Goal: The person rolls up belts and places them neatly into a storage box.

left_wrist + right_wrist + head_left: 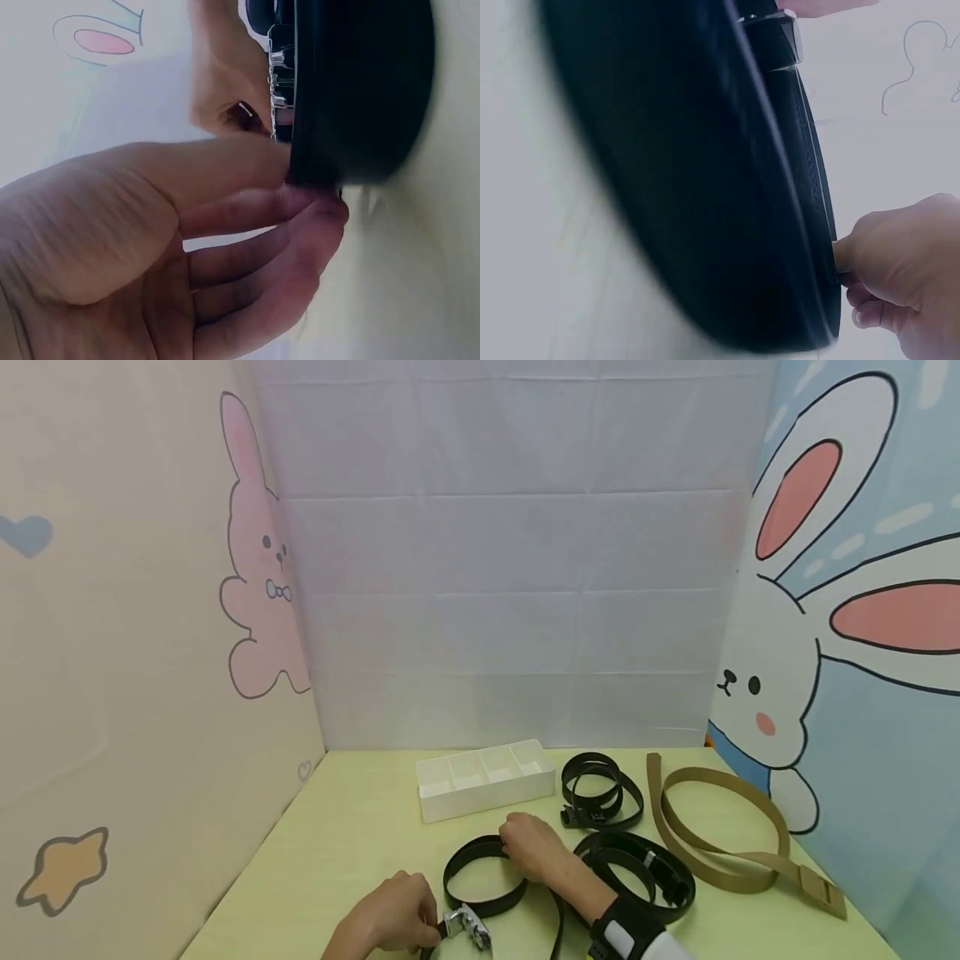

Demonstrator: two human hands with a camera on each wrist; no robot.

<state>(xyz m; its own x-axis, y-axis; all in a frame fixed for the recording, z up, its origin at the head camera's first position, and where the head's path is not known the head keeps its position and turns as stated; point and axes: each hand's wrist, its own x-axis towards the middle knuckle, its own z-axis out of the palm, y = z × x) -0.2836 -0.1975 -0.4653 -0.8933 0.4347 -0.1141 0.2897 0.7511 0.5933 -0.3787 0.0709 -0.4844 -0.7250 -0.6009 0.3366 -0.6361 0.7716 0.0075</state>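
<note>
I think I hold the black belt [489,908] at two spots so its loop won't flop, in front of the white box [489,797]. Farther from the box, my left hand [392,912] pinches it beside the shiny buckle [477,930]; closer to the box, my right hand's [536,847] fingers pinch the loop.

"Head cam?"
"Up high, facing fwd/down over flat, pale-yellow table [300,860]."
"Wrist cams?"
"V. close, both rolled sideways, opp. dirs; L & R share curved, black, leather-look belt [367,82]."
</note>
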